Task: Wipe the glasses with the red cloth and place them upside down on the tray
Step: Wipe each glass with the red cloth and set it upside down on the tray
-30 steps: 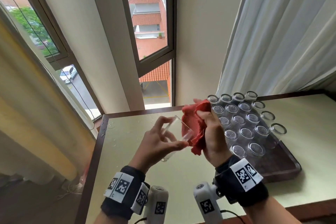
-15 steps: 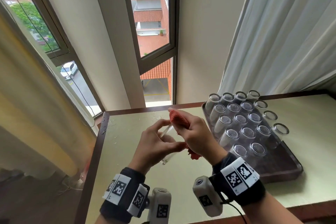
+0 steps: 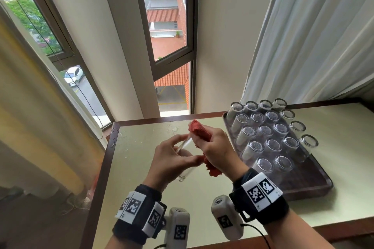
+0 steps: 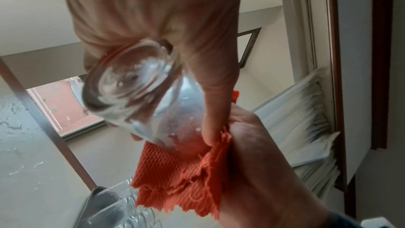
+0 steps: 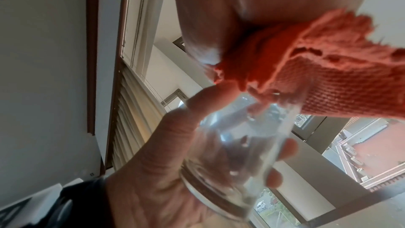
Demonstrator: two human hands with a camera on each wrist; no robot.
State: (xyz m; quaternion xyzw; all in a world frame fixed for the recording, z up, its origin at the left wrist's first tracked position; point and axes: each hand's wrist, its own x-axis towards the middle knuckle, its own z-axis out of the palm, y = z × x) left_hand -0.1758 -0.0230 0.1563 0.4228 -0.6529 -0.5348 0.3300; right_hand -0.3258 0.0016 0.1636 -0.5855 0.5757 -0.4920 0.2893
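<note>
My left hand (image 3: 174, 157) grips a clear drinking glass (image 3: 185, 174), tilted with its thick base toward me and its mouth away; the base shows close in the left wrist view on the glass (image 4: 131, 84). The red cloth (image 3: 199, 129) is bunched in my right hand (image 3: 216, 147), which presses it against and into the mouth of the glass. In the right wrist view the red cloth (image 5: 317, 79) meets the rim of the glass (image 5: 236, 141) while my left hand (image 5: 166, 162) wraps round its lower part. Both hands are held above the table, left of the tray.
A dark wooden tray (image 3: 315, 184) sits on the pale table (image 3: 141, 168) at right, holding several glasses upside down (image 3: 269, 133) in rows. The tray's near right part is bare. White curtains (image 3: 313, 36) hang behind; windows lie ahead and to the left.
My right hand has turned over and pushed the cloth further onto the glass mouth, hiding more of the cloth. The left hand keeps its hold; both hands have drifted slightly left.
</note>
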